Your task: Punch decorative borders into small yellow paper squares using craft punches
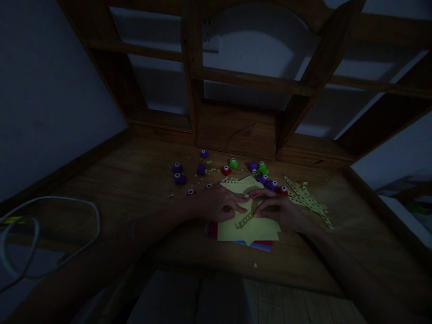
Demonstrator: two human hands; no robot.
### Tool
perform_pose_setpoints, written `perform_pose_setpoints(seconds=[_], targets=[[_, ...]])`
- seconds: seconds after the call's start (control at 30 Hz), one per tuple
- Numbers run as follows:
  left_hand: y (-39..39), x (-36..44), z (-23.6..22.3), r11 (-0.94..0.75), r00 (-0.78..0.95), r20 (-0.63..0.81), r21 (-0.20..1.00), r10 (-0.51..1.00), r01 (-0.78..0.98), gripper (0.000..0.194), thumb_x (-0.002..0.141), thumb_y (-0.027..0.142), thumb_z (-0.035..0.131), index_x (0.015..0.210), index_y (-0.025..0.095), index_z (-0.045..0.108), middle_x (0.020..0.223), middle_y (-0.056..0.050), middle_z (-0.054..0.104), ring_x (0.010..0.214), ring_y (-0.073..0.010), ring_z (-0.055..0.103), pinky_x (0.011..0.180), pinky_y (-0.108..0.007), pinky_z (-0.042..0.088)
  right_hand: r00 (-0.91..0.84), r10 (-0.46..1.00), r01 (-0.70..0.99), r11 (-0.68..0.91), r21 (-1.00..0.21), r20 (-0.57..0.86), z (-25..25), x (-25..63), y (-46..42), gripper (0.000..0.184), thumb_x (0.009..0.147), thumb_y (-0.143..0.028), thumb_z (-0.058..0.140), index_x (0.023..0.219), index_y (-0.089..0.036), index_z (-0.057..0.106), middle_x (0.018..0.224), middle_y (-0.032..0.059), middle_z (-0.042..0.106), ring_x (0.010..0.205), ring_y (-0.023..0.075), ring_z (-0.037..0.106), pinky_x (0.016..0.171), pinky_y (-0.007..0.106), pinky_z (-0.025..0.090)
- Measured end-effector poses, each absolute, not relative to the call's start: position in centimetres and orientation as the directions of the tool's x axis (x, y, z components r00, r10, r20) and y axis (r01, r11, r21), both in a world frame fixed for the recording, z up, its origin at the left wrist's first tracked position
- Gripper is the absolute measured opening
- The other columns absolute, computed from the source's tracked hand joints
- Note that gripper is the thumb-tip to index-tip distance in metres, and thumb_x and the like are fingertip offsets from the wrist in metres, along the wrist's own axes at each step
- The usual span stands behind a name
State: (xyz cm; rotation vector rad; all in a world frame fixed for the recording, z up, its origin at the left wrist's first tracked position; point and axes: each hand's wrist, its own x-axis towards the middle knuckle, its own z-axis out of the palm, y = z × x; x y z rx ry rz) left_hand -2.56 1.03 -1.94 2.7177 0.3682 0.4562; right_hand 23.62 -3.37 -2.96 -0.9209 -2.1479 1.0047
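The scene is dim. My left hand (pixel 219 203) and my right hand (pixel 278 208) rest on a yellow sheet of paper (pixel 249 227) that lies on top of a stack of coloured sheets (pixel 256 245) on a wooden desk (pixel 135 189). Both hands have their fingers curled toward each other, pinching the yellow paper near its upper edge. A punched yellow strip (pixel 245 220) lies on the sheet between the hands. Small craft punches, purple (pixel 180 178), red (pixel 226 170) and green (pixel 262 168), are scattered just beyond the hands.
Punched yellow paper strips (pixel 308 200) lie to the right of my right hand. Paper scraps dot the desk. A wooden shelf unit (pixel 236 81) stands at the back. A white cable (pixel 54 234) loops at the left edge.
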Motion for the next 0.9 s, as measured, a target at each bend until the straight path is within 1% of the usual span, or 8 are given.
perform_pose_setpoints(seconds=[0.1,0.2,0.33,0.47,0.57,0.8,0.9], targets=[[1.1,-2.6,-1.9,-0.893,0.922,0.231,0.402,0.312,0.201,0.043,0.075,0.011,0.053,0.112,0.029,0.066,0.132,0.001,0.053,0.114,-0.0163,0.057,0.091,-0.027,0.047,-0.618,0.766,0.326,0.457,-0.828,0.179,-2.7,24.0,-3.3,0.010,0.080,-0.032,0.068,0.084,-0.026,0.074,0.127,0.0036,0.055,0.120,0.0227,0.050,0.103,0.042,0.040],[1.0,-2.6,-1.9,-0.893,0.922,0.226,0.400,0.316,0.208,0.043,0.076,0.011,0.052,0.113,0.028,0.066,0.132,0.000,0.053,0.116,-0.0159,0.056,0.093,-0.026,0.045,-0.630,0.763,0.337,0.436,-0.834,0.145,-2.4,24.2,-3.2,0.013,0.079,-0.034,0.068,0.089,-0.027,0.074,0.129,0.0032,0.054,0.121,0.0224,0.050,0.104,0.041,0.039],[0.6,-2.5,-1.8,-0.909,0.919,0.244,0.358,0.310,0.211,0.046,0.078,0.011,0.050,0.118,0.028,0.063,0.135,-0.001,0.051,0.117,-0.0170,0.055,0.095,-0.028,0.045,-0.607,0.780,0.356,0.438,-0.826,0.152,-2.3,24.2,-3.1,0.019,0.079,-0.036,0.068,0.095,-0.027,0.072,0.129,0.0038,0.054,0.121,0.0222,0.050,0.104,0.041,0.039],[0.1,-2.3,-1.7,-0.938,0.924,0.258,0.278,0.282,0.209,0.049,0.078,0.014,0.049,0.124,0.030,0.058,0.140,-0.002,0.044,0.121,-0.0197,0.052,0.097,-0.032,0.044,-0.594,0.784,0.348,0.455,-0.820,0.184,-2.5,24.1,-3.2,0.014,0.081,-0.035,0.066,0.090,-0.027,0.073,0.127,0.0034,0.055,0.120,0.0215,0.050,0.103,0.041,0.040],[-0.1,-2.2,-1.7,-0.949,0.929,0.255,0.237,0.267,0.208,0.053,0.078,0.015,0.049,0.127,0.033,0.054,0.142,0.000,0.042,0.122,-0.0203,0.051,0.097,-0.034,0.044,-0.591,0.783,0.330,0.455,-0.827,0.195,-2.7,24.1,-3.3,0.012,0.082,-0.034,0.065,0.087,-0.027,0.073,0.127,0.0028,0.055,0.119,0.0212,0.050,0.102,0.041,0.041],[0.1,-2.2,-1.8,-0.951,0.935,0.240,0.230,0.260,0.206,0.049,0.078,0.015,0.048,0.124,0.029,0.058,0.141,-0.001,0.044,0.123,-0.0195,0.050,0.100,-0.033,0.042,-0.636,0.759,0.339,0.434,-0.834,0.136,-2.6,24.9,-2.9,0.013,0.079,-0.036,0.068,0.085,-0.026,0.074,0.127,0.0042,0.056,0.117,0.0231,0.052,0.100,0.042,0.042],[0.1,-2.2,-1.9,-0.953,0.935,0.243,0.221,0.258,0.205,0.050,0.078,0.016,0.048,0.126,0.030,0.056,0.141,-0.001,0.044,0.122,-0.0191,0.050,0.100,-0.033,0.042,-0.628,0.768,0.342,0.417,-0.842,0.125,-2.5,25.0,-2.9,0.015,0.078,-0.036,0.069,0.090,-0.027,0.073,0.128,0.0032,0.055,0.118,0.0222,0.052,0.102,0.042,0.041]])
